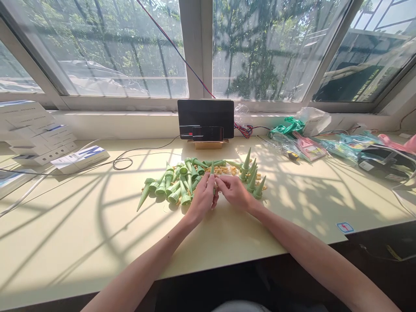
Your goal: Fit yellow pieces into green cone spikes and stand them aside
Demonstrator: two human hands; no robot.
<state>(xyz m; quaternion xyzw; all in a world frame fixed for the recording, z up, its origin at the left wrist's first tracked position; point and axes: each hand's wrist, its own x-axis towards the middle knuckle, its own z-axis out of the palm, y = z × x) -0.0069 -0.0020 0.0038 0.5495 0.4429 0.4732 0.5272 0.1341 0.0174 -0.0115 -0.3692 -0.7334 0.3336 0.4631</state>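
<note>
My left hand (206,193) is closed round a green cone-shaped spike (212,168), whose tip points up above the fingers. Close beside it, my right hand (234,190) has its thumb and fingers pinched together at the left hand; anything between them is hidden. Several more green cone-shaped spikes (175,193) lie in a loose heap to the left and behind. A small group of green cones (246,167) stands upright to the right. Small yellowish pieces (228,170) are scattered behind my hands, among the cones.
A tablet (206,115) and a phone (208,133) lean on a stand by the window. White boxes (39,125) are stacked at the left, with a cable (121,162) running from there. Plastic-wrapped items (308,145) and a black item (386,162) lie at the right.
</note>
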